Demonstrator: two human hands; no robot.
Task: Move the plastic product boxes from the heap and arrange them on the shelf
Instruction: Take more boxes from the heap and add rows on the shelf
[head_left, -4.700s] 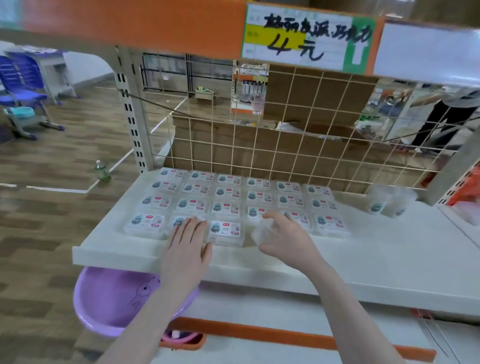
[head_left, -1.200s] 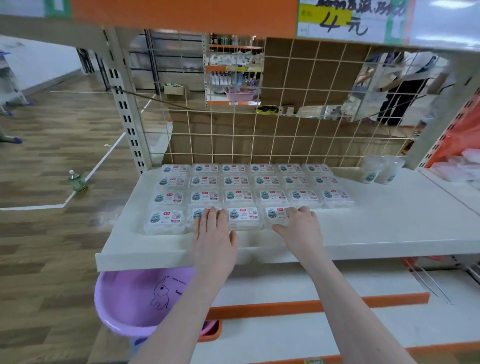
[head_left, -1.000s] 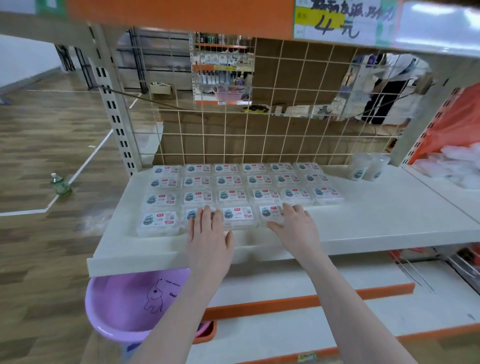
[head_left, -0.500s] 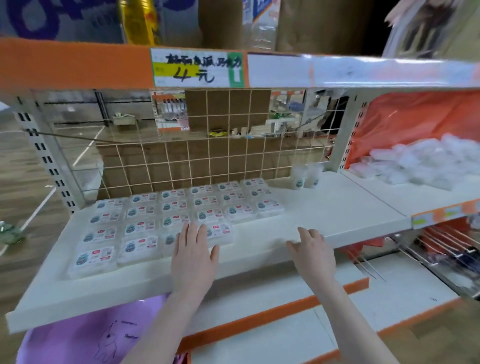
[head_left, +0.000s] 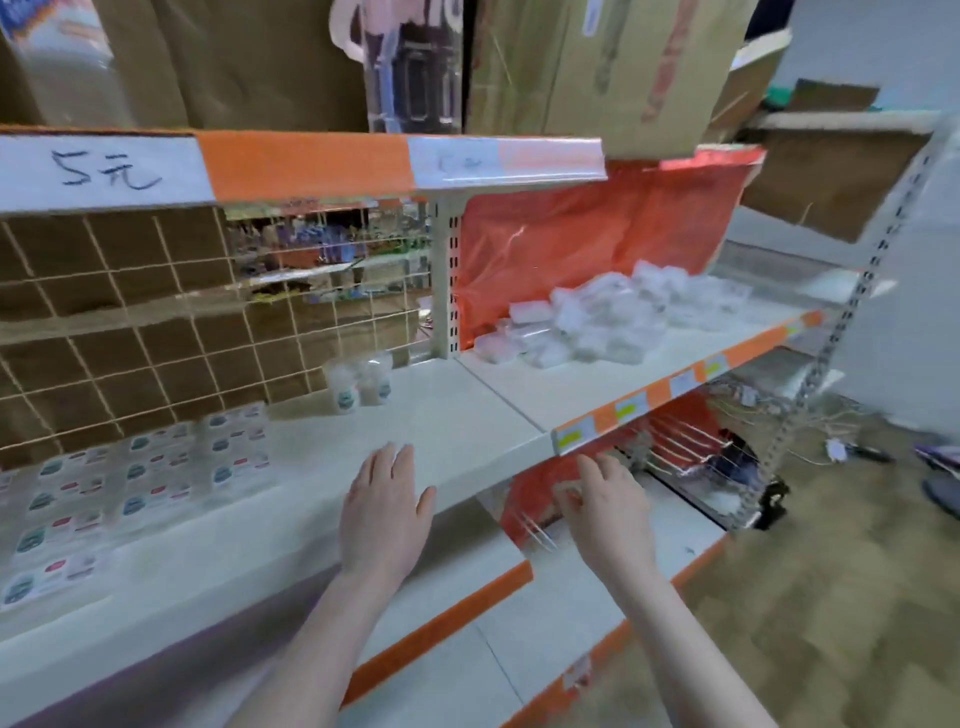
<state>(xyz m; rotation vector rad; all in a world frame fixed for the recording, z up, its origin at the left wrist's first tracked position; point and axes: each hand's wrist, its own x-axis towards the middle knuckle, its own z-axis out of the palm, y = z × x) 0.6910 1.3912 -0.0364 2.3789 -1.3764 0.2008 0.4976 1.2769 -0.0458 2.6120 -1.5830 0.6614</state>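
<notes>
both hands, left (head_left: 383, 512) and right (head_left: 609, 512), empty, fingers relaxed, before the shelf (head_left: 457, 441)

Motion blur smears everything I see. The rows of clear plastic product boxes with printed labels (head_left: 140, 478) run off the left edge, their print unreadable. The heap of clear plastic boxes (head_left: 597, 322) melts into one pale mass; I can't count it. My right hand's fingers (head_left: 597, 467) are too blurred to read.
</notes>
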